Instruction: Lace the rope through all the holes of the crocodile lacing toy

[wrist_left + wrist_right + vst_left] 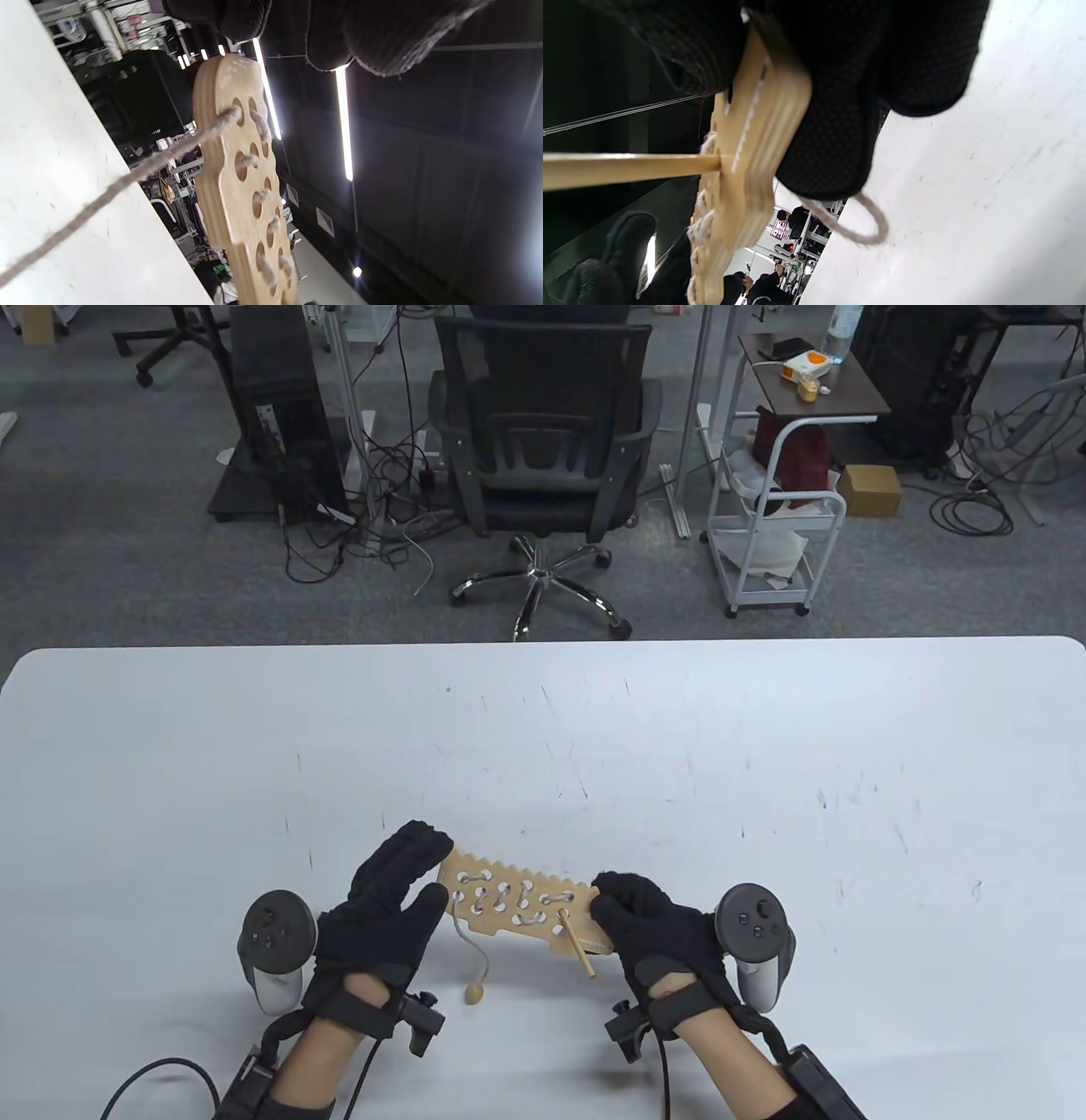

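Note:
The wooden crocodile lacing toy (519, 902) is held just above the white table (764, 814), near its front edge. White rope runs through several of its holes. My left hand (428, 869) grips the toy's left end, fingers over the top and thumb below. My right hand (604, 895) pinches the right end. A wooden needle (579, 952) sticks out of a hole by my right thumb. The rope's tail (465, 937) hangs from the left end down to a wooden bead (473, 993). In the wrist views the toy (237, 182) (755, 127), needle (628, 169) and a rope loop (867, 231) show up close.
Beyond the table's far edge stand a black office chair (543, 458), a white rolling cart (776, 517) and a computer tower (276, 398) with cables on the floor. A cable (161, 1073) trails from my left wrist.

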Tool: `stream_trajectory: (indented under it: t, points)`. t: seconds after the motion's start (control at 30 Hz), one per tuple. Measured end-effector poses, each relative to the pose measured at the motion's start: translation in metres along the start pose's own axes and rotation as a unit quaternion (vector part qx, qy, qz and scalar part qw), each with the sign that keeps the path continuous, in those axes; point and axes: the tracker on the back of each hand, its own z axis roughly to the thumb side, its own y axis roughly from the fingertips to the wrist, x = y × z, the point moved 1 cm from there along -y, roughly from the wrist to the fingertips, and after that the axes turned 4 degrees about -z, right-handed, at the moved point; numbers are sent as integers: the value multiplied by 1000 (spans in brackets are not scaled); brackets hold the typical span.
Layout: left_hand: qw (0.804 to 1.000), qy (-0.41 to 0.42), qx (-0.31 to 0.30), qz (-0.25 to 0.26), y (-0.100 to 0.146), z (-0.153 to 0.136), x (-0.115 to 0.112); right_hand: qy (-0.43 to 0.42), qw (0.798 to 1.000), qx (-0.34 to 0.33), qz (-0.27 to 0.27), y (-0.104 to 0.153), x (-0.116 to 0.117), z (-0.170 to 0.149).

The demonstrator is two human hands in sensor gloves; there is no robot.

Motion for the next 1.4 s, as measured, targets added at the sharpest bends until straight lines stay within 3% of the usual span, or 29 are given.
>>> stream_trajectory:
  t: [0.3,0.7,0.93,1.4]
  points:
    - [980,-184,-51,-47,2,21,-24,16,1000,0,-1,3,7,1]
    - [934,-319,-96,-126,6,35,-67,19,999,7,25,9,21,2]
    - [930,-327,-100,-133,7,37,-74,5,999,2,40,13,27,6]
    - [943,-295,-105,-110,6,36,-65,12,999,17,39,10,21,3]
